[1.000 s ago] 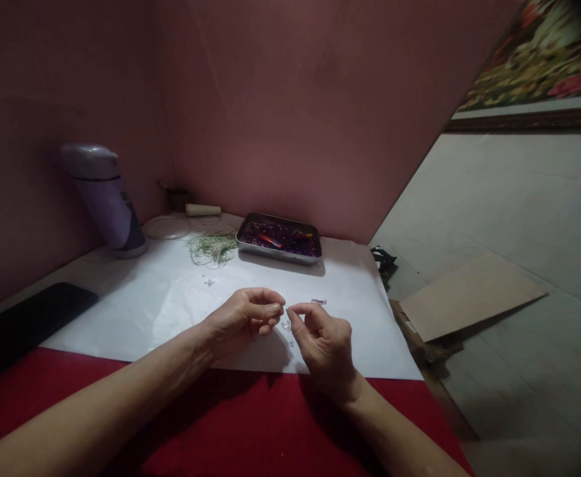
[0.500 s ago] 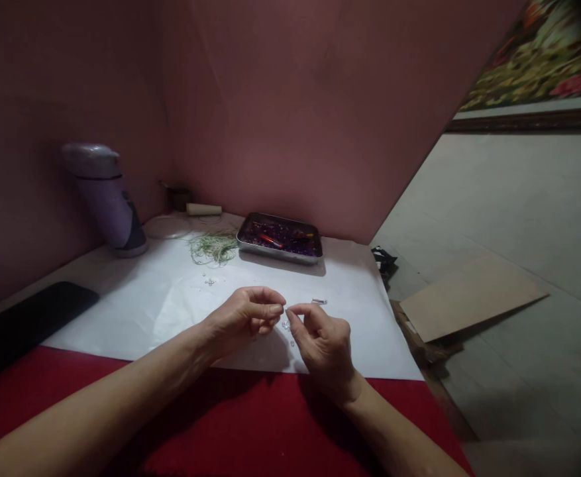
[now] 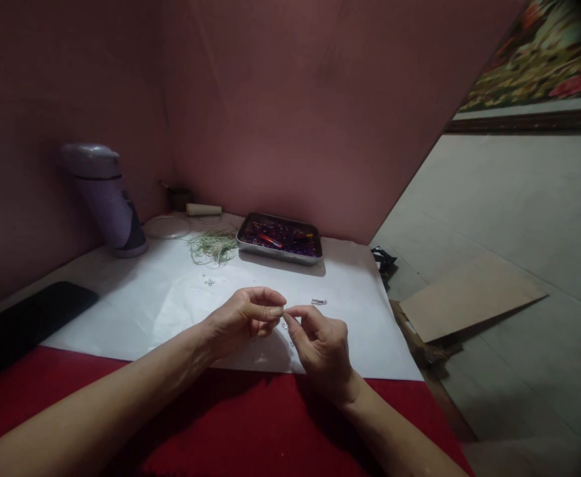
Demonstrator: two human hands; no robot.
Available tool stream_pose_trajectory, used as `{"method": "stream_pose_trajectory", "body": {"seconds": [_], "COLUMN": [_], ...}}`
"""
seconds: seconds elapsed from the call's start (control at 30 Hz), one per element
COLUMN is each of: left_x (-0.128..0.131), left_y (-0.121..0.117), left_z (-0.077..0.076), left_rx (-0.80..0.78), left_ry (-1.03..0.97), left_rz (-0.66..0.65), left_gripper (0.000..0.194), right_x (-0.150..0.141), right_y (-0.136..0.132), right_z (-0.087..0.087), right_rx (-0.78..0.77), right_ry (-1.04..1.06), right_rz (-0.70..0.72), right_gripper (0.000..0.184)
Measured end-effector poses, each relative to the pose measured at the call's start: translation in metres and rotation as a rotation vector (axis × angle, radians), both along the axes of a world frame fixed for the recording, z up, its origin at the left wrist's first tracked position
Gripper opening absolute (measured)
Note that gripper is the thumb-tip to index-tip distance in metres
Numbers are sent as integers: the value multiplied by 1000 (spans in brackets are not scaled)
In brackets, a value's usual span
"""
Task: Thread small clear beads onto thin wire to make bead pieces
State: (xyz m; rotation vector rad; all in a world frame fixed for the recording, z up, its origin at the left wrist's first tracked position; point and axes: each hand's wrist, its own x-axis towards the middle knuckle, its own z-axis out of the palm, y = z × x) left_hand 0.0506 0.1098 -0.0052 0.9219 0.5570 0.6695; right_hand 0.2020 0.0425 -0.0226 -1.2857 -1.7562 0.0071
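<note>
My left hand [image 3: 248, 315] is closed in a pinch, thumb against forefinger, above the white sheet [image 3: 354, 338]. Its fingertips meet those of my right hand [image 3: 322, 338], which is pinched as well. Whatever sits between the fingertips is too small to make out. Below my right fingertips lie a few tiny clear bead-like pieces [image 3: 285, 325], partly hidden by the hand. Another small cluster of clear pieces [image 3: 209, 282] rests on the sheet beyond my left wrist. A small silvery clip-like item [image 3: 318, 302] lies just past my right knuckles.
A metal tray [image 3: 280, 252] of dark purple bits with a red pen-like tool stands at the back. Beside it are tangled green threads [image 3: 214, 247], a pale spool-like cylinder [image 3: 203, 209] and a purple flask [image 3: 108, 205]. A black flat object [image 3: 34, 324] lies left; cardboard [image 3: 474, 298] is at right.
My right hand has moved slightly left, so its fingertips now touch those of my left hand. The left hand has hardly moved.
</note>
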Motion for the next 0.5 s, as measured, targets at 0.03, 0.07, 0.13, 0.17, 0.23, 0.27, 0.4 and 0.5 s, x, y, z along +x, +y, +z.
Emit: {"method": "stream_pose_trajectory", "body": {"seconds": [0.03,0.07,0.13,0.17,0.23,0.27,0.4,0.5], "left_x": [0,1,1,1,1,1,0,-1], "left_y": [0,0,0,0,0,0,0,1], "left_z": [0,0,1,1,2,2,2,0], "left_rx": [-3,-5,-12,-17,-30,-35,-43,-38], "left_ry": [-1,-2,-1,-1,-1,-1,-21,-32], "left_rz": [2,4,8,8,8,8,6,-5], "left_gripper": [20,20,20,20,20,20,20,20], "right_x": [0,0,0,-1,-1,-1,-1,0], "right_y": [0,0,1,1,1,1,0,1], "right_z": [0,0,0,1,2,2,1,0], "right_rx": [4,6,16,24,46,56,60,51], "right_ry": [5,8,10,10,11,11,5,-6], "right_rz": [5,7,13,17,21,19,-21,-40], "right_gripper": [13,13,12,12,12,12,13,14]}}
